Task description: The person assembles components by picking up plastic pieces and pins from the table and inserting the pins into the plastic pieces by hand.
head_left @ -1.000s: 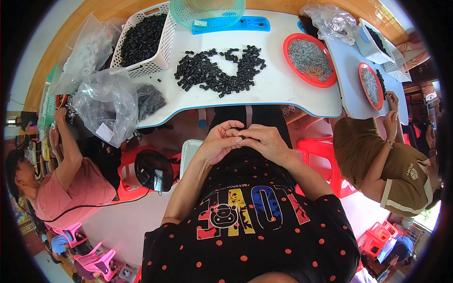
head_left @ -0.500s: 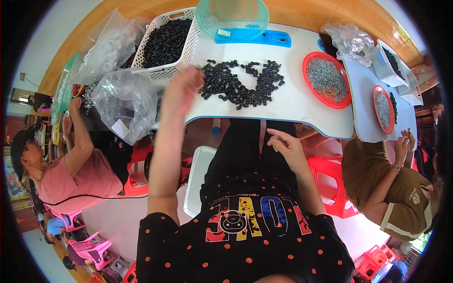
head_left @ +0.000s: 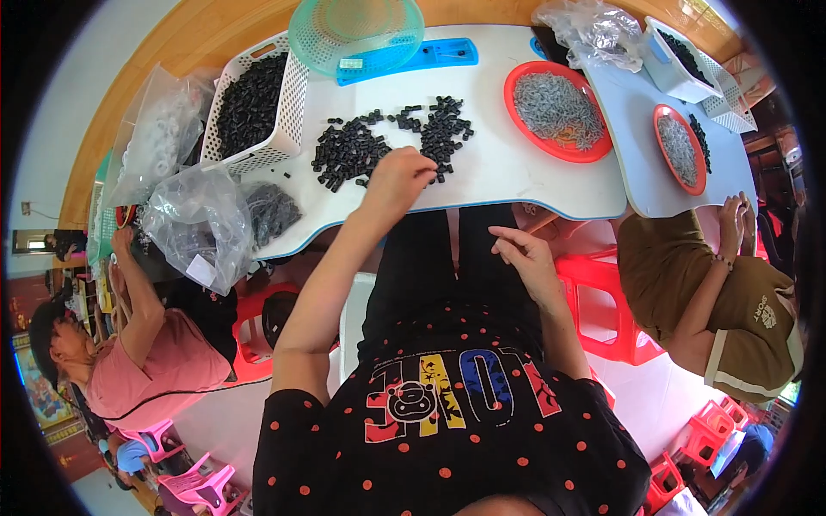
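Small black cylindrical pieces lie on the white table in two loose heaps, a left heap (head_left: 348,150) and a right heap (head_left: 441,138). My left hand (head_left: 397,182) rests at the near side, between the two heaps, with fingers curled and pressed together. What its fingertips hold, if anything, I cannot make out. Above my lap, short of the table edge, my right hand (head_left: 527,262) has its index finger stretched out and thumb apart. Nothing shows between them; its other fingers are partly hidden.
A white basket (head_left: 297,103) of black pieces stands at the left, near clear plastic bags (head_left: 202,219). Behind are a green sieve (head_left: 357,34) and blue tray (head_left: 430,58). A red plate (head_left: 594,153) holds grey screw-like pieces. People sit on both sides.
My left hand has come from the pile's left edge rightward and nearer, between the heaps. The view has shifted, and the black pile's near middle part is now covered or gone. My right hand stays over my lap.
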Tool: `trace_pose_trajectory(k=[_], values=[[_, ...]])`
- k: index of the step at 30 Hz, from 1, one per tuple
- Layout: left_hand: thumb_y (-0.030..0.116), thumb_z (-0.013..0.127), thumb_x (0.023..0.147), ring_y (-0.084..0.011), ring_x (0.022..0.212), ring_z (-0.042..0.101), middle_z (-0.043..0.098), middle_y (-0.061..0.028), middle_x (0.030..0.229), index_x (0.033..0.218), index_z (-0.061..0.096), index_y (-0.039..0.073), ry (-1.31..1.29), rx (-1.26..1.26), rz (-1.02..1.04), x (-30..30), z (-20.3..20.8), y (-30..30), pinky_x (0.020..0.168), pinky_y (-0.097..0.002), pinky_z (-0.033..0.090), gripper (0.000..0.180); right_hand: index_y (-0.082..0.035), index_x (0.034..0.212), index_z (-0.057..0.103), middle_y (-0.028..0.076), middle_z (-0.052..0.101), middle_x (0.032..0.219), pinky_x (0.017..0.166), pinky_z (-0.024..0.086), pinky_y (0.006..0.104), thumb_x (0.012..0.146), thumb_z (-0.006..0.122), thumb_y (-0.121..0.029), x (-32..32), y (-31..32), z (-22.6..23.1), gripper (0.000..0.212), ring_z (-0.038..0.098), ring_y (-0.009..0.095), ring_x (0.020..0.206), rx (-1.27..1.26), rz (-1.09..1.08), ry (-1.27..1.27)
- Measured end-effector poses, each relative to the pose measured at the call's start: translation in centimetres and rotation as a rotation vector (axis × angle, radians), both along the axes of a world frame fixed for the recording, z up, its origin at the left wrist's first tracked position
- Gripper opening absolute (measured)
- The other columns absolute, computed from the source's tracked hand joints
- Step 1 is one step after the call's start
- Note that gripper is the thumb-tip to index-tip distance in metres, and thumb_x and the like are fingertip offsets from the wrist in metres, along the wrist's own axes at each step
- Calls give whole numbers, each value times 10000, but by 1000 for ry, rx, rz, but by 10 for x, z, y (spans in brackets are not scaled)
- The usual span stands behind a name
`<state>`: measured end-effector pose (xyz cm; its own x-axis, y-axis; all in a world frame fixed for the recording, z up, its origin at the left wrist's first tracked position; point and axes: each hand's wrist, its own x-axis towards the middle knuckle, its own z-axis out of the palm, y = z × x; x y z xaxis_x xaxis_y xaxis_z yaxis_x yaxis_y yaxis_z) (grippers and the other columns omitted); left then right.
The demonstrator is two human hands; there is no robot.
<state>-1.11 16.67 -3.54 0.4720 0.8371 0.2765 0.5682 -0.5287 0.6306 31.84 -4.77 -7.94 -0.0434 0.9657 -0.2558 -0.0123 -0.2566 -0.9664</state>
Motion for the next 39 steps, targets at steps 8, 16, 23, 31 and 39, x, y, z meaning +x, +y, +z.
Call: trace_pose_trajectory(k=[8, 16, 23, 31, 39], values=[[136, 970, 1008, -418, 1144, 792, 805, -157, 1136, 1282, 959, 48, 179, 83, -93, 37, -26, 14, 1023, -545, 651, 288, -15, 1590, 882, 30, 893, 1125, 869, 564, 263, 1237, 817, -121, 4, -10, 6, 374, 705, 68, 969, 2, -65, -49], [30, 964, 1075, -248, 1061, 868, 910, -106, 1267, 1351, 926, 14, -486, -241, 230, 22, 10, -6, 989, -365, 686, 279, 2, 1578, 884, 21, 862, 1109, 835, 533, 256, 1237, 805, -85, 8, -3, 14, 361, 650, 60, 919, 13, -103, -41], [36, 832, 1225, -211, 1158, 838, 858, -115, 1339, 1467, 857, -15, -1450, -949, 181, -10, 18, -76, 1091, -405, 718, 248, -24, 1560, 900, 38, 909, 1143, 908, 603, 270, 1235, 833, -152, 36, 7, 15, 356, 766, 84, 1006, 53, -124, -67], [34, 812, 1240, -241, 1269, 885, 885, -171, 1417, 1541, 825, -23, -1439, -1295, 229, -6, -27, -154, 1143, -418, 753, 306, 23, 1472, 921, 105, 924, 1175, 994, 661, 346, 1226, 821, -135, 113, 75, 54, 309, 853, 162, 1089, 313, -295, -457], [40, 853, 1216, -250, 1183, 920, 923, -162, 1356, 1443, 891, -6, -1298, -1341, 207, 11, -26, -184, 1078, -394, 766, 234, -3, 1379, 935, 156, 924, 1194, 1023, 670, 442, 1177, 841, -142, 172, 177, 48, 263, 864, 282, 1137, 402, -265, -754]])
